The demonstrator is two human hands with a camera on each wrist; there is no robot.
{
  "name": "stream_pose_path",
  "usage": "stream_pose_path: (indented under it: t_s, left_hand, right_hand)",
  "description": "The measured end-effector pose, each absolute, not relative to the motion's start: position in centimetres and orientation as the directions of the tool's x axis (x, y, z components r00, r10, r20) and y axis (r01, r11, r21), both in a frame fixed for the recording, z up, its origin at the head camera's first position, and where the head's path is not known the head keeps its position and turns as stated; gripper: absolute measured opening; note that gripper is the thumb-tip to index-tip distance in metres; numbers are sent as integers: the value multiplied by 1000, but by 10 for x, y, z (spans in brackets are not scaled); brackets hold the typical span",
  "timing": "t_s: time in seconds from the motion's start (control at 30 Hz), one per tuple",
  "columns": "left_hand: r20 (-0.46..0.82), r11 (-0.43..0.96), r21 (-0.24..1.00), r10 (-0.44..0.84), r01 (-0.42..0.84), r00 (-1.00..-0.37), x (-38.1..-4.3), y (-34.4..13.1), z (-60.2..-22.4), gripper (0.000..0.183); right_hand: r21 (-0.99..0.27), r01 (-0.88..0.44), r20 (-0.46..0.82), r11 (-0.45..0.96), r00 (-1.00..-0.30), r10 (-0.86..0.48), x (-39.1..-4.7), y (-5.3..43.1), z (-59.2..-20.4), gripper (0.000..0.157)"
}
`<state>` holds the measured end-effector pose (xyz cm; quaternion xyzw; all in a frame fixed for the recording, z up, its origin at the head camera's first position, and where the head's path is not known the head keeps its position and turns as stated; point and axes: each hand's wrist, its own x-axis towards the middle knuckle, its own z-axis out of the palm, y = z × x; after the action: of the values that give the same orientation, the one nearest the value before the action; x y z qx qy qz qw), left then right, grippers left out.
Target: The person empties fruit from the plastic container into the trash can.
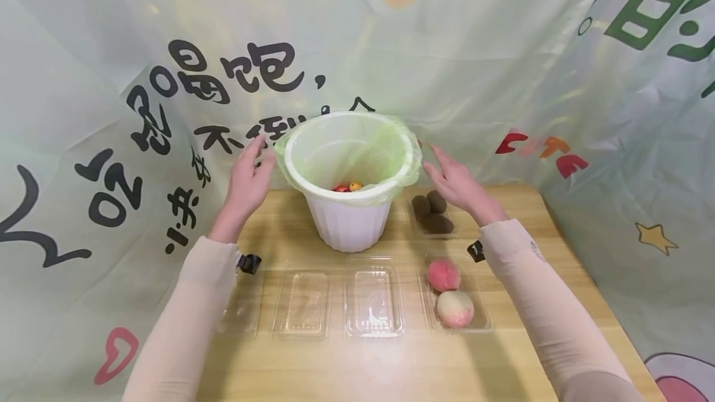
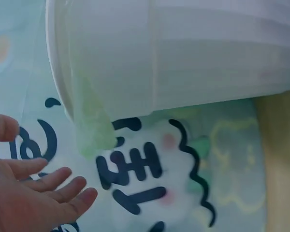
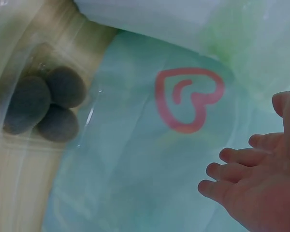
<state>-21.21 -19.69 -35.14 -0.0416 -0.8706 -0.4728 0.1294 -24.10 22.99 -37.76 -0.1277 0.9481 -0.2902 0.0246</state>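
Note:
A white bin (image 1: 349,222) with a thin pale green bag (image 1: 412,157) folded over its rim stands at the back of the table. Red and orange fruit (image 1: 349,187) lies at its bottom. My left hand (image 1: 252,178) is raised just left of the rim; in the left wrist view its fingers (image 2: 63,186) are spread and hold nothing. On the other side, my right hand (image 1: 458,182) is held up beside the rim with fingers extended. The right wrist view shows this hand (image 3: 261,174) apart from the bin, its palm bare.
Clear plastic trays (image 1: 301,303) stand in a row in front of the bin, another tray (image 1: 373,296) among them. Two peaches (image 1: 444,275) sit in the right one. Several dark brown fruits (image 1: 436,223) fill a tray behind. Printed cloth walls (image 1: 475,79) enclose the wooden table (image 1: 313,365).

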Motion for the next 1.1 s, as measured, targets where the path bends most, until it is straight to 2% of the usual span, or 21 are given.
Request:
stream_pose_path:
  t_s: [0.17, 0.3, 0.53, 1.1]
  left_hand:
    - [336, 607, 740, 40, 290, -941, -227, -183, -338, 61]
    - [316, 638, 705, 107, 309, -943, -235, -174, -331, 66]
    - [259, 686, 665, 157, 294, -953, -241, -163, -328, 71]
    - [159, 776, 567, 226, 276, -961, -247, -147, -342, 76]
  right_hand:
    - [-552, -228, 43, 802, -969, -245, -241, 246, -390, 71]
    - [-559, -212, 60, 801, -975, -216, -241, 263, -406, 67]
    - [-577, -98, -34, 811, -989, -143, -240, 295, -434, 70]
    - [-544, 20, -150, 839, -986, -73, -236, 333, -473, 71]
